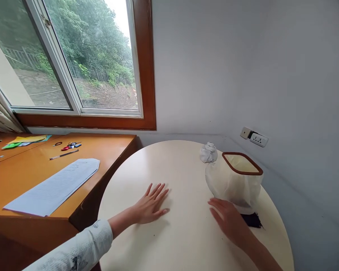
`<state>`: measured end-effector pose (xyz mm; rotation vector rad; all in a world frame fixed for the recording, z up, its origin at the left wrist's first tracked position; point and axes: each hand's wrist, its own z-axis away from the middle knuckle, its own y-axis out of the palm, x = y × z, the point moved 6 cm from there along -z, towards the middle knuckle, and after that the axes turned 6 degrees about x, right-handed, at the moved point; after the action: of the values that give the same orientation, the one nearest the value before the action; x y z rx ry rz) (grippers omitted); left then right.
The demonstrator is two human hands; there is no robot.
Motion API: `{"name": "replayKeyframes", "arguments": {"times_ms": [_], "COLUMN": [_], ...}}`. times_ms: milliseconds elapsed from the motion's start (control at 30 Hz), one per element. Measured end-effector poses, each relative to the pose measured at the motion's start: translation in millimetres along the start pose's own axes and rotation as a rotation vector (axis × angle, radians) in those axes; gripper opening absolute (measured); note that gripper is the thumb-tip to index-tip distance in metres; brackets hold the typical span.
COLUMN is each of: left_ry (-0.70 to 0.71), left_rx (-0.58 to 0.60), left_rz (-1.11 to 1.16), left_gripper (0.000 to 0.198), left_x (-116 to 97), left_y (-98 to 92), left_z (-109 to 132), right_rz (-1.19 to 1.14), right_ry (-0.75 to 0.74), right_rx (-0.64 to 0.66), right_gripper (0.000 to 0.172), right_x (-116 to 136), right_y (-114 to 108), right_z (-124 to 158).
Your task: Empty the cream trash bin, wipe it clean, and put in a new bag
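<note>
My left hand is spread over the middle of the round cream table, palm down, with nothing in it. My right hand is at the right part of the table, fingers apart and holding nothing. Just beyond it stands a bin with a brown rim and a pale translucent bag around it. A dark cloth-like piece lies beside the bin's base, partly hidden by my right hand. Behind the bin, to its left, sits a crumpled white bundle.
On the left, an orange-brown desk holds white papers, a pen, small red and blue items and coloured sheets. A wall with sockets bounds the table's right and back.
</note>
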<state>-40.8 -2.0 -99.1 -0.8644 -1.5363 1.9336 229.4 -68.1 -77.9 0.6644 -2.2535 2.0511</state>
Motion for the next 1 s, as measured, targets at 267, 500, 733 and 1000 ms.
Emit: {"name": "replayKeyframes", "arguments": {"times_ms": [267,500,733,1000], "left_ry": [-0.041,-0.043,-0.024,-0.032], "left_rx": [-0.022,-0.045,-0.069,-0.071], "left_rz": [0.006,0.001,-0.009,0.037], "left_gripper": [0.063,0.062,0.062,0.062], "left_x": [0.7,-0.2,0.1,-0.2], "left_y": [15.9,13.3,12.9,12.7], "left_z": [-11.7,-9.5,-8.7,-8.7], "right_rz": [0.063,0.046,0.035,0.021], "right_ry": [-0.030,-0.031,-0.024,-0.021], "right_rx": [0.305,0.286,0.275,0.268], "right_gripper": [0.060,0.058,0.057,0.056], "right_x": [25.0,21.6,22.8,23.9], "right_y": [57.5,65.5,65.3,62.1], "right_z": [-54.2,-55.4,-55.6,-55.2]}}
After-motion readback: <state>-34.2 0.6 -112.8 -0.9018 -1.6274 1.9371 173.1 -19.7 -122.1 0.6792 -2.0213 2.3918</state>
